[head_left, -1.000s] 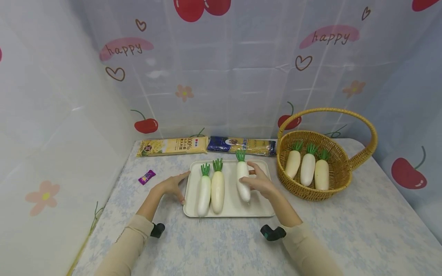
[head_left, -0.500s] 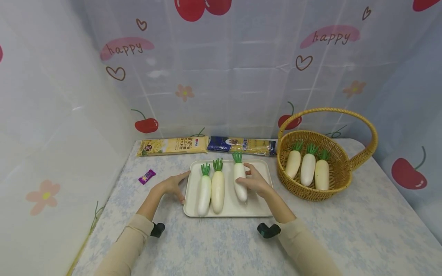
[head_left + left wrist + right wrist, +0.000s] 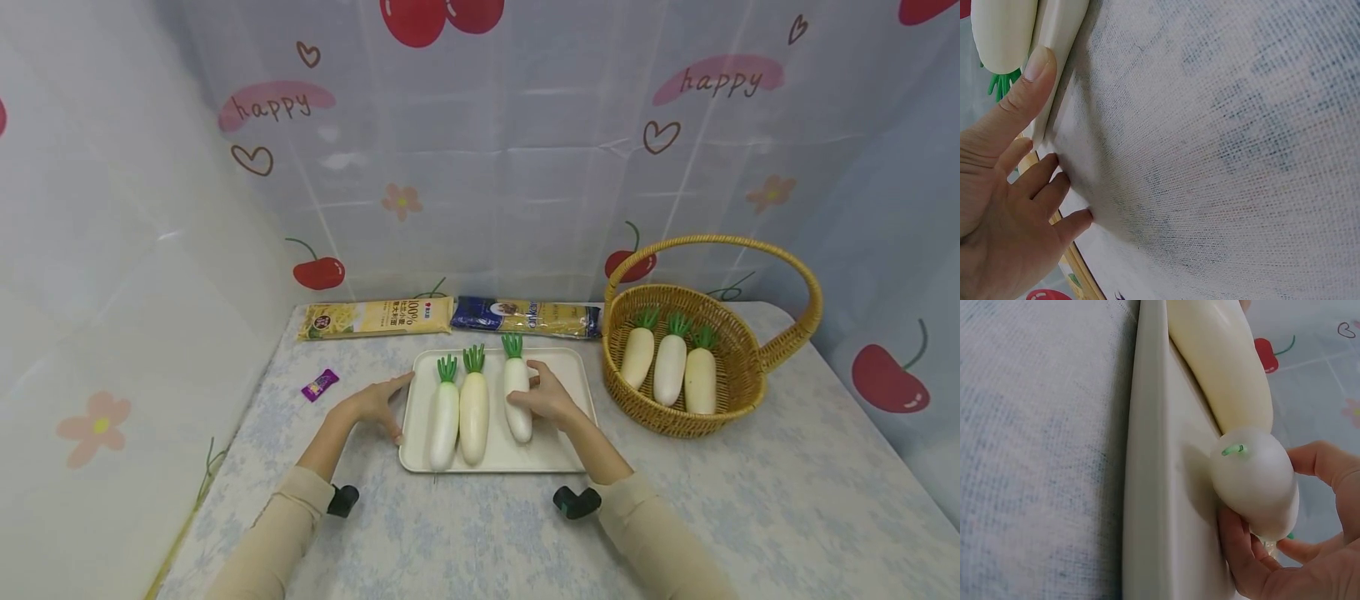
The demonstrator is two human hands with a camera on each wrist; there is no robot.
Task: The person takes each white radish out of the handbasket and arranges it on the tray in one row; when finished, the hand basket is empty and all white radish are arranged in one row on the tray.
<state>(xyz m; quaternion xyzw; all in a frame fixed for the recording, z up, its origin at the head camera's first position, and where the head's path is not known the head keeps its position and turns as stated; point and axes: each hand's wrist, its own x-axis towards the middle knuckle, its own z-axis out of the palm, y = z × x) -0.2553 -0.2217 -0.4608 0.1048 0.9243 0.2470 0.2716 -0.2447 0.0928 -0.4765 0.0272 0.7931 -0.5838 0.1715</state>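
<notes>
Head view, right hand (image 3: 549, 400): thumb and fingers held the near white radish (image 3: 516, 379) in a narrow grip about its middle; green top toward 12 o'clock.
Tray (image 3: 551, 452): held radish over it, just off centre toward 2 o'clock; could not tell whether it rested on the tray floor.
Tray pair: second white radish (image 3: 444, 423) and cream radish (image 3: 473, 417) lay side by side toward the tray's 9 o'clock; cream one nearer the held radish, a gap between.
Left hand (image 3: 372, 406): thumb and fingers spread wide at the tray's 9 o'clock rim.
Basket (image 3: 654, 418): wicker, off the tray's 3 o'clock side; three basket radishes (image 3: 670, 367) inside, tops toward 12.
Packets: yellow packet (image 3: 375, 319) at 10 o'clock from the tray, blue-and-gold packet (image 3: 558, 318) at 1, small purple packet (image 3: 320, 385) near 9.
Left wrist view, spread: thumb at 10 o'clock, against the tray edge; fingers at 8; patterned cloth (image 3: 1229, 137) toward 3.
Right wrist view, grip: held radish seen end-on, digits around it at its 2 and 6 o'clock; cream radish toward 1 o'clock.
</notes>
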